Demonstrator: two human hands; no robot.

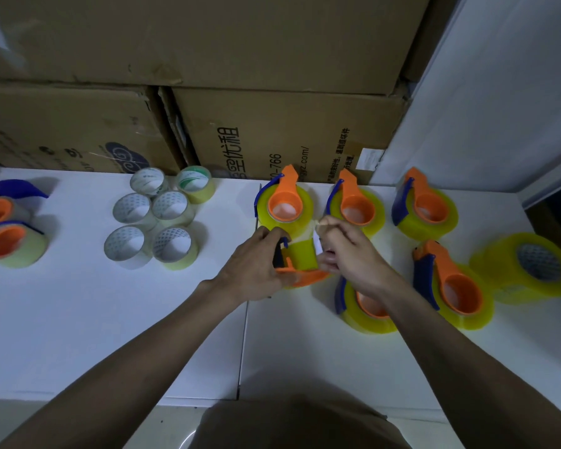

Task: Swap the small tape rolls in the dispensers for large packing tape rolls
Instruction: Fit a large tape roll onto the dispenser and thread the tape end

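Orange dispenser (300, 276) w/ a yellow tape roll (302, 256) sits between your two hands, lifted just off the white worktop (110, 319), roughly centre of view. Roll's flat yellow band faces you; its axis looks to run roughly front-to-back, but your hands cover too much to be sure.

Left hand (256, 270) grips the dispenser from the left side, fingers curled over the top by the blue blade guard (280, 254), thumb under the orange base. Right hand (347, 251) comes in from the right, fingers curled, pinching something at the roll's right edge, prob. the tape end, w/ a pale strip (318, 246) showing there. Can't tell exactly what the fingertips have.

Key relation: tape end lies on the right side of the roll, blade on the left by your left hand. So the tape prob. has to be drawn across toward the blade, right hand doing the pull, left hand steadying. Both hands equally near; right one has the free end.

Around you: loaded dispensers (357, 209) behind and right, one loose large roll (528, 267) far right, six removed small rolls (153, 218) to the left, and two dispensers w/ small rolls (4, 234) far left, not yet swapped by the look of it.
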